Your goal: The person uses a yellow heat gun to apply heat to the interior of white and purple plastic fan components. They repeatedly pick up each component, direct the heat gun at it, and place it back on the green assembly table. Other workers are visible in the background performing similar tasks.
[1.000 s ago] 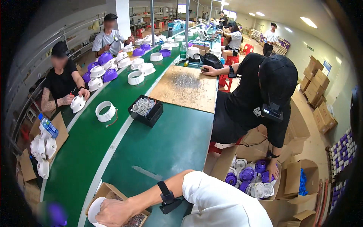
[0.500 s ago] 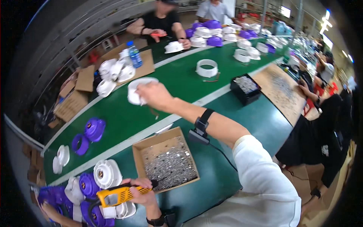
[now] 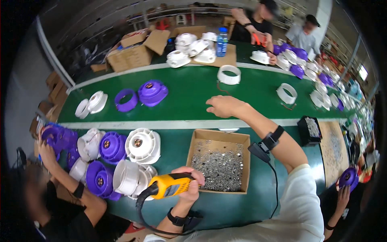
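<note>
My left hand (image 3: 189,185) grips a yellow and black corded power tool (image 3: 171,186). The tool's front end is beside the cardboard box of small metal parts (image 3: 217,171), and its black cable loops down toward me. Over the green belt (image 3: 181,109), my right hand (image 3: 226,107) has fingers stretched left and somewhat apart, with nothing seen in them. Just beyond it lies a white ring (image 3: 229,76) with a thin wire trailing toward the hand. To the left on the belt are a purple housing (image 3: 152,93) and a purple ring (image 3: 125,100).
White and purple housings (image 3: 143,145) crowd the near table at left, where a co-worker's hand (image 3: 46,149) reaches in. Another white ring (image 3: 286,93) sits farther right. A black bin (image 3: 309,131) holds small parts. Across the belt, a person holds a white housing (image 3: 260,57).
My right hand has let go of the white ring and drawn back from it. The view has swung left. My left hand still grips the power tool.
</note>
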`<state>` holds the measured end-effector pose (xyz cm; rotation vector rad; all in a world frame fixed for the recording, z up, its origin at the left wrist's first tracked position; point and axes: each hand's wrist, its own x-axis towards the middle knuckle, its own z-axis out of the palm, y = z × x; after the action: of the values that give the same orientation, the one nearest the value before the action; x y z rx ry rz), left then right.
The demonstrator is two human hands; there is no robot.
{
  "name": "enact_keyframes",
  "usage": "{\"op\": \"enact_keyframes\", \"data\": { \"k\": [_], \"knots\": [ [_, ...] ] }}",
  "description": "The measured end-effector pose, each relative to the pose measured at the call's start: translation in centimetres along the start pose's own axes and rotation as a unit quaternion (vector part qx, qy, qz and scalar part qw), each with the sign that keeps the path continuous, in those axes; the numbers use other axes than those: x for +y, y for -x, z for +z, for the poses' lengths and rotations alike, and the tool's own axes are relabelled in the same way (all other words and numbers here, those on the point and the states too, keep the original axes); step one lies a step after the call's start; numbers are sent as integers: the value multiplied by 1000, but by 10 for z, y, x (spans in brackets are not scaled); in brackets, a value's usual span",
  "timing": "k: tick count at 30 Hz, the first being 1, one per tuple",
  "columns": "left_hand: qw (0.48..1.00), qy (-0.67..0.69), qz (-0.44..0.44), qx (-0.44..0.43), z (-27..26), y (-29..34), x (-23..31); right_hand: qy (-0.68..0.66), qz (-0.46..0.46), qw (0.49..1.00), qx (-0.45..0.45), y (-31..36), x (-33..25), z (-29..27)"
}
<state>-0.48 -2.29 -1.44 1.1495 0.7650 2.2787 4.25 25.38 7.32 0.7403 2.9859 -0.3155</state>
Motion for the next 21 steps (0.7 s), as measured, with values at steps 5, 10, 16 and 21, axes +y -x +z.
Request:
{"op": "enact_keyframes", "data": {
  "k": [5,10,16,21],
  "knots": [
    [999,-27,-14,-25,8,-3,2,-7,-73,995,-74,-18,-66,-14],
    [998,-50,32,-19,-4,4,-5,-35,-237,970,-31,-35,-150,2],
    [967,-163,170,-96,-6,-18,8,-102,-471,872,82,-39,-211,38],
    [954,-215,199,-65,-8,-21,11,-93,-535,838,55,-44,-228,45]
  ]
}}
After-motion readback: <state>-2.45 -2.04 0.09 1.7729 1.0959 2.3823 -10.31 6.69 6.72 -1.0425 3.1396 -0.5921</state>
